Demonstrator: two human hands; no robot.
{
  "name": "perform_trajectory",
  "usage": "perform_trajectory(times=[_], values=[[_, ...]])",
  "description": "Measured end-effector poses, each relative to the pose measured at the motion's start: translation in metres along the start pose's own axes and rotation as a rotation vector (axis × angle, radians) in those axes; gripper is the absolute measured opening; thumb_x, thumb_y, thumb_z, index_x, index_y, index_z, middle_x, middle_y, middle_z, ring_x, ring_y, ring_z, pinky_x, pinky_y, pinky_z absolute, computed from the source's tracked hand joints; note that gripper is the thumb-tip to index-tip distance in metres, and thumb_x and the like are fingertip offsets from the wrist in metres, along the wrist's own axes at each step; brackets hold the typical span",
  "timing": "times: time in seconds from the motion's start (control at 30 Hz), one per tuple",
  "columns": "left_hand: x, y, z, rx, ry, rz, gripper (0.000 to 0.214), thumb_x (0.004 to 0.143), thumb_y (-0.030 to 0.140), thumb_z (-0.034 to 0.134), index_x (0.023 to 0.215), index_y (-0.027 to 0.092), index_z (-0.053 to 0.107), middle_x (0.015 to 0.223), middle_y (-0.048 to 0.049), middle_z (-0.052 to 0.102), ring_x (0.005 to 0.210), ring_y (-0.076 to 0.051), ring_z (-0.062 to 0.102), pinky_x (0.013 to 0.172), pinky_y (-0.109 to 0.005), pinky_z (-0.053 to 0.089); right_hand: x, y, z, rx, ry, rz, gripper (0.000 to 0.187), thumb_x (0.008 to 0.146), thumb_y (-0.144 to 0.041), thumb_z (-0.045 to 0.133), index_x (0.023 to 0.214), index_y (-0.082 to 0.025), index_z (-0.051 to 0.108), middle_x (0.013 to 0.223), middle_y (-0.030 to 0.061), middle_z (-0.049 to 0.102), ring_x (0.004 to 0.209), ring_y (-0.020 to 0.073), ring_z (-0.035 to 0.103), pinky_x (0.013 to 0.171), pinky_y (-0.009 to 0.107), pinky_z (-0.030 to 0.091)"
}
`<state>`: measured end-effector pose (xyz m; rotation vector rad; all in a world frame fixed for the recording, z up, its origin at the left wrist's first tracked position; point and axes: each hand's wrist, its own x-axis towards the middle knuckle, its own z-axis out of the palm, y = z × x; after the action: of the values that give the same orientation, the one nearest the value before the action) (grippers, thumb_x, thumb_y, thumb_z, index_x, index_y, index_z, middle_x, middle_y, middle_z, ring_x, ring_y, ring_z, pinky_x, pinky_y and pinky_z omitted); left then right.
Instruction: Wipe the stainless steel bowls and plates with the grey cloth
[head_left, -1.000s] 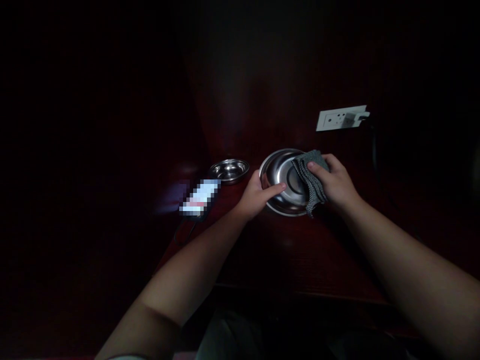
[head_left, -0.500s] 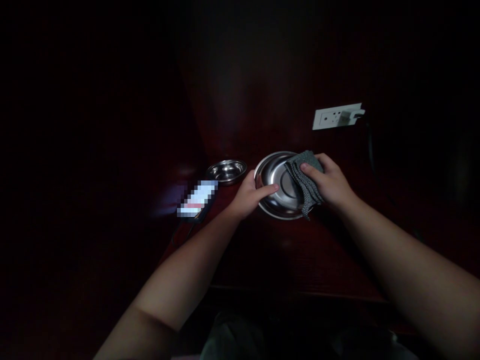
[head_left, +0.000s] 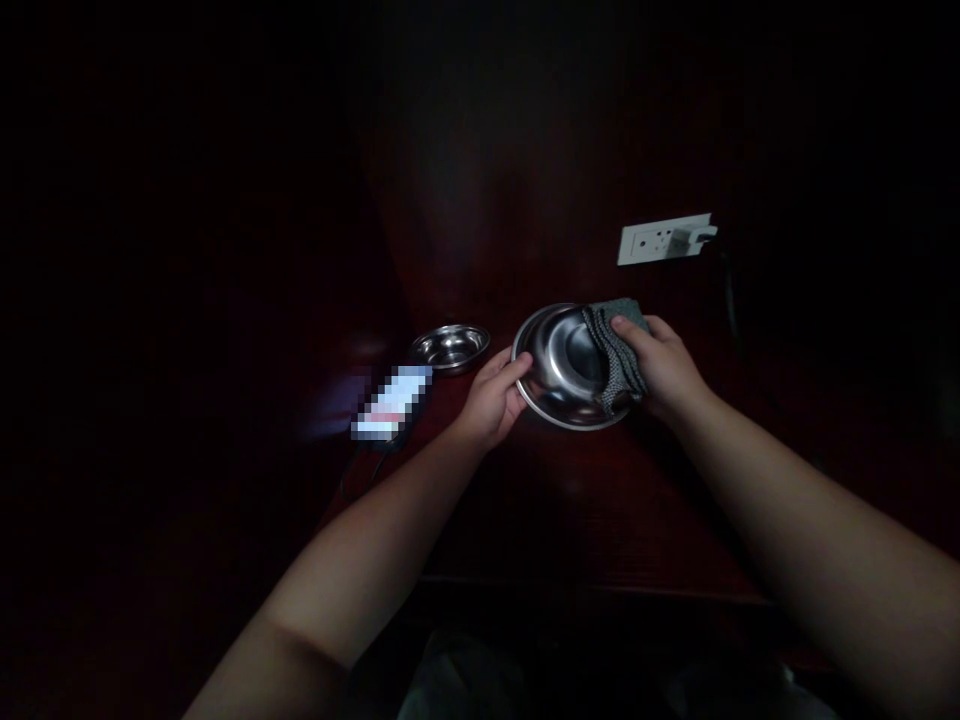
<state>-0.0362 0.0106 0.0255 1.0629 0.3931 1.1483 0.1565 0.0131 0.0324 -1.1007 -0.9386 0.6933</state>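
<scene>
A shiny steel bowl (head_left: 551,375) is held tilted above the dark red table, its hollow side toward me. My left hand (head_left: 495,395) grips its left rim, thumb on the inside and fingers behind. On the right, my right hand (head_left: 660,360) is closed on a folded grey cloth (head_left: 619,350) that wraps over the bowl's right rim. The cloth covers that part of the rim and some of the inner wall. A second steel bowl (head_left: 450,347) sits upright on the table, left of my left hand.
A phone (head_left: 394,405) with a lit, blurred screen stands at the left, with a thin cable below it. A white wall socket (head_left: 664,240) with a plug is at the back right. The dark table's front edge (head_left: 600,587) runs before my lap.
My left thumb has drawn back from the bowl's inside toward its left rim. The held bowl has tilted a little differently, and my right hand with the cloth has shifted slightly.
</scene>
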Motion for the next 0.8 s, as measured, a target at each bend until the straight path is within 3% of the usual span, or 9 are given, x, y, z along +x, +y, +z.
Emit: perform_trajectory(times=[0.23, 0.33, 0.57, 0.8], values=[[-0.008, -0.008, 0.005, 0.16, -0.07, -0.059, 0.051, 0.064, 0.025, 0.069, 0.11, 0.022, 0.048, 0.109, -0.0072, 0.058, 0.09, -0.022, 0.059, 0.07, -0.034, 0.05, 0.0, 0.003, 0.002, -0.005, -0.017, 0.064, 0.039, 0.059, -0.05, 0.069, 0.087, -0.023, 0.059, 0.081, 0.0025, 0.065, 0.074, 0.0202, 0.062, 0.064, 0.034, 0.051], [-0.006, -0.009, 0.004, 0.257, -0.036, -0.022, 0.053, 0.062, 0.027, 0.071, 0.109, 0.021, 0.048, 0.102, -0.0076, 0.06, 0.088, -0.023, 0.059, 0.068, -0.034, 0.049, 0.0, 0.004, 0.002, -0.045, -0.023, 0.025, 0.04, 0.06, -0.051, 0.067, 0.088, -0.023, 0.059, 0.082, 0.0026, 0.065, 0.077, 0.021, 0.062, 0.067, 0.035, 0.05], [-0.002, -0.005, 0.005, 0.291, -0.007, 0.106, 0.055, 0.061, 0.025, 0.072, 0.11, 0.02, 0.048, 0.098, -0.008, 0.062, 0.097, -0.025, 0.057, 0.08, -0.04, 0.046, 0.0, 0.009, 0.001, -0.152, -0.066, -0.031, 0.046, 0.062, -0.055, 0.064, 0.094, -0.024, 0.057, 0.088, 0.0028, 0.064, 0.081, 0.0226, 0.061, 0.074, 0.04, 0.048], [0.0, -0.005, 0.005, 0.309, 0.044, 0.087, 0.053, 0.061, 0.027, 0.071, 0.108, 0.018, 0.048, 0.1, -0.0087, 0.061, 0.1, -0.025, 0.056, 0.084, -0.042, 0.043, 0.001, 0.015, -0.002, -0.239, -0.104, -0.052, 0.052, 0.06, -0.056, 0.065, 0.099, -0.024, 0.053, 0.091, 0.0031, 0.063, 0.086, 0.0247, 0.059, 0.078, 0.043, 0.046]])
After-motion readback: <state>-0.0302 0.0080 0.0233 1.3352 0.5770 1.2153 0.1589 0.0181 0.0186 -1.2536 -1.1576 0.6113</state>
